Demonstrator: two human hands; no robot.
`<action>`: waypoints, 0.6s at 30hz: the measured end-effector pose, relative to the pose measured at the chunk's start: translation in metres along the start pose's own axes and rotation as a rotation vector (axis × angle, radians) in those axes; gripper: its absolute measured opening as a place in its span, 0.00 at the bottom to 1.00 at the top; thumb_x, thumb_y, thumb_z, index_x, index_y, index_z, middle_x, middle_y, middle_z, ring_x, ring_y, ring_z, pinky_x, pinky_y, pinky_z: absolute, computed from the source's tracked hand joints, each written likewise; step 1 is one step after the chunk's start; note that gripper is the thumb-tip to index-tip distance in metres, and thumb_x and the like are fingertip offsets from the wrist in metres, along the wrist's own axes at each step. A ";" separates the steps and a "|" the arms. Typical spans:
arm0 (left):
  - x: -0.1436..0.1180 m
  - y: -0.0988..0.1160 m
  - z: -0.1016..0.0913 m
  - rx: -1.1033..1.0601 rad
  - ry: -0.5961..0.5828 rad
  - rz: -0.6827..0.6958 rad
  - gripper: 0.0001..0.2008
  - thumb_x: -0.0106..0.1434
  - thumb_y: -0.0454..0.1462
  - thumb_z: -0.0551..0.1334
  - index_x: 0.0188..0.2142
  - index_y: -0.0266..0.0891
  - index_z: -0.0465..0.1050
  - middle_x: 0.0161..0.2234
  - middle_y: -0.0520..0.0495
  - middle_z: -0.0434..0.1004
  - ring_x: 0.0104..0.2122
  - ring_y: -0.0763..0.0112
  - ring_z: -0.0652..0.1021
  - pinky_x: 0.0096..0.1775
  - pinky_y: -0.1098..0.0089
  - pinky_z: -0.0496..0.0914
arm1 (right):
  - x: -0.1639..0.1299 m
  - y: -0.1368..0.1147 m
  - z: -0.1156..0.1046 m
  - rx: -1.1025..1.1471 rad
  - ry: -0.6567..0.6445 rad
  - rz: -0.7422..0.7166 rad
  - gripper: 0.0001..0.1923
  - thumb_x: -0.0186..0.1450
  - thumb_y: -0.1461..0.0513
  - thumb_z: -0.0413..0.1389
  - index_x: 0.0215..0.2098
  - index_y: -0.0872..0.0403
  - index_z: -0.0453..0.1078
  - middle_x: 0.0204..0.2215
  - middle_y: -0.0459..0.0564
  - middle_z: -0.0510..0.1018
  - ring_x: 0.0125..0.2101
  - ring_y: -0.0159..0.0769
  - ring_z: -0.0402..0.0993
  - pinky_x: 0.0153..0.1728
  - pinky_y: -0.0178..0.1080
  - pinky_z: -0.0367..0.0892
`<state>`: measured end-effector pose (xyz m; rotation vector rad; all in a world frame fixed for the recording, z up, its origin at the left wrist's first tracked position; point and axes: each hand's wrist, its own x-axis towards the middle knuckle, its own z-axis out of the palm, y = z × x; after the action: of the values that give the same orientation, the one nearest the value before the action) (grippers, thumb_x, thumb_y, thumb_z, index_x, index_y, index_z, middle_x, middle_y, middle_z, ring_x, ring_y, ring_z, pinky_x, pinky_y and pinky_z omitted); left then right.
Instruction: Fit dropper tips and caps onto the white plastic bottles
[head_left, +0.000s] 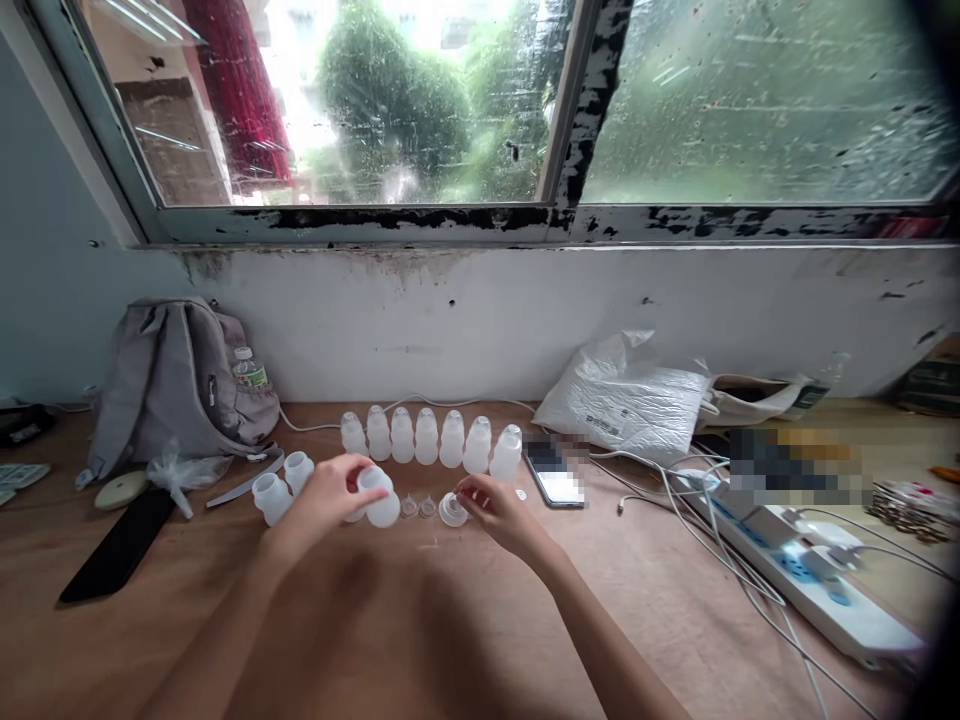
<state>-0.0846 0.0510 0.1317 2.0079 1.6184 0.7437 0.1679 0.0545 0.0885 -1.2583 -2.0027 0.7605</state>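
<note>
My left hand (337, 490) is closed around an open-topped, milky plastic baby bottle (383, 508), tilted a little above the table. My right hand (491, 505) pinches a clear bottle collar (452, 512) that seems to have a nipple in it. Between the hands lie two small clear nipples (418, 507). Left of my left hand stand open bottles (271, 497), partly hidden by my forearm. Behind both hands several bottles with clear caps (427, 438) stand upright in a row.
A phone (555, 474) lies right of the row, with a silver mailing bag (622, 400) behind it. Cables trail around a white power strip (810, 575). At left are a grey backpack (176, 390), a black flat case (118, 545) and a clear plastic bag (181, 475).
</note>
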 end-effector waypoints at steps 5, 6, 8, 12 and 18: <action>0.041 -0.035 -0.049 0.338 0.036 -0.093 0.19 0.47 0.51 0.59 0.34 0.41 0.71 0.29 0.51 0.75 0.30 0.65 0.74 0.30 0.72 0.63 | 0.000 0.003 0.002 -0.092 -0.032 -0.032 0.06 0.60 0.63 0.49 0.30 0.55 0.68 0.28 0.48 0.74 0.27 0.32 0.67 0.25 0.32 0.60; 0.049 -0.043 -0.052 0.391 0.037 -0.107 0.20 0.47 0.51 0.59 0.34 0.41 0.71 0.30 0.50 0.75 0.31 0.64 0.74 0.30 0.72 0.63 | 0.000 0.004 0.003 -0.108 -0.036 -0.037 0.06 0.60 0.63 0.49 0.30 0.55 0.67 0.28 0.48 0.74 0.27 0.32 0.67 0.25 0.32 0.60; 0.062 -0.059 -0.054 0.464 0.025 -0.130 0.20 0.48 0.51 0.58 0.35 0.39 0.70 0.31 0.48 0.75 0.32 0.63 0.74 0.31 0.71 0.63 | 0.000 0.007 0.005 -0.144 -0.041 -0.043 0.06 0.60 0.64 0.49 0.30 0.55 0.67 0.27 0.48 0.74 0.27 0.32 0.67 0.25 0.32 0.59; 0.077 -0.084 -0.044 0.512 0.011 -0.132 0.20 0.50 0.49 0.58 0.36 0.37 0.70 0.34 0.46 0.75 0.35 0.62 0.74 0.34 0.71 0.63 | 0.000 0.013 0.013 -0.214 -0.096 -0.044 0.07 0.60 0.64 0.48 0.30 0.54 0.68 0.26 0.47 0.74 0.26 0.32 0.67 0.25 0.32 0.58; 0.079 -0.102 -0.028 0.530 0.034 -0.166 0.19 0.50 0.47 0.59 0.35 0.35 0.69 0.35 0.42 0.75 0.36 0.60 0.74 0.34 0.70 0.64 | -0.003 0.014 0.019 -0.286 -0.192 -0.011 0.07 0.60 0.66 0.49 0.31 0.54 0.68 0.28 0.47 0.74 0.28 0.32 0.68 0.26 0.31 0.57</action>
<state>-0.1648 0.1504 0.0962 2.1679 2.1411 0.3052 0.1617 0.0544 0.0653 -1.3755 -2.3378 0.6245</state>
